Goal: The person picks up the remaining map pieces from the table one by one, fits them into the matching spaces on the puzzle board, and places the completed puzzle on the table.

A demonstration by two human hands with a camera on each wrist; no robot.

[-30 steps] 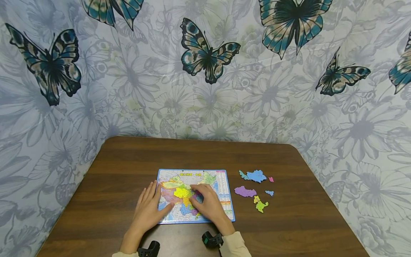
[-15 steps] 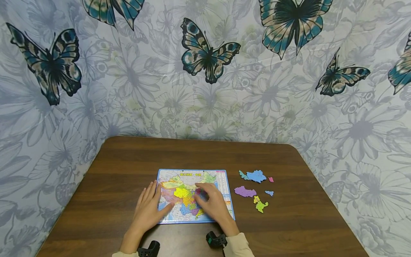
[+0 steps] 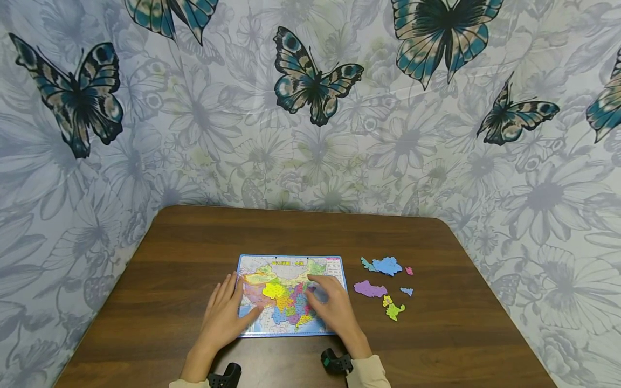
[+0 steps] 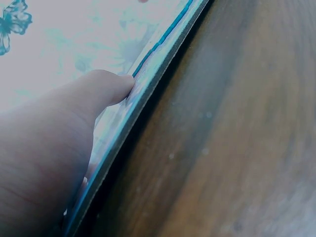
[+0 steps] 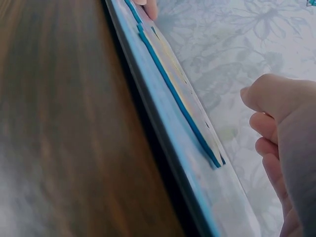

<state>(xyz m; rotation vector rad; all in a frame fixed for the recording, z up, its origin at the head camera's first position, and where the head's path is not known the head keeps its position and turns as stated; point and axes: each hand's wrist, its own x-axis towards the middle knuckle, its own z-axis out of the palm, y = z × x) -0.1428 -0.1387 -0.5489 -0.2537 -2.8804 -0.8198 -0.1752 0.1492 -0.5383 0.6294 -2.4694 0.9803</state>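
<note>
A blue-edged map puzzle board [image 3: 320, 330] lies on the table, with coloured pieces forming part of a map on it. My left hand [image 3: 224, 315] rests spread on its left side, the thumb on its lower left area; in the left wrist view the thumb [image 4: 106, 89] touches the board near its edge. Over the board's right half hovers my right hand [image 3: 336, 307], thumb and index finger apart. In the right wrist view the right hand [image 5: 291, 113] is raised above the board [image 5: 197, 182], and I see no piece in it.
Right of the board on the brown table [image 3: 436, 345] lie several loose pieces: a blue one [image 3: 387, 265], a purple one [image 3: 370, 289], a green one [image 3: 394, 311], a pink one [image 3: 409, 271] and smaller ones. A butterfly-patterned cloth [image 3: 320, 172] hangs behind the table.
My right hand has moved to the right across the board, uncovering more coloured pieces in the map's middle and lower part. The left hand has stayed in place.
</note>
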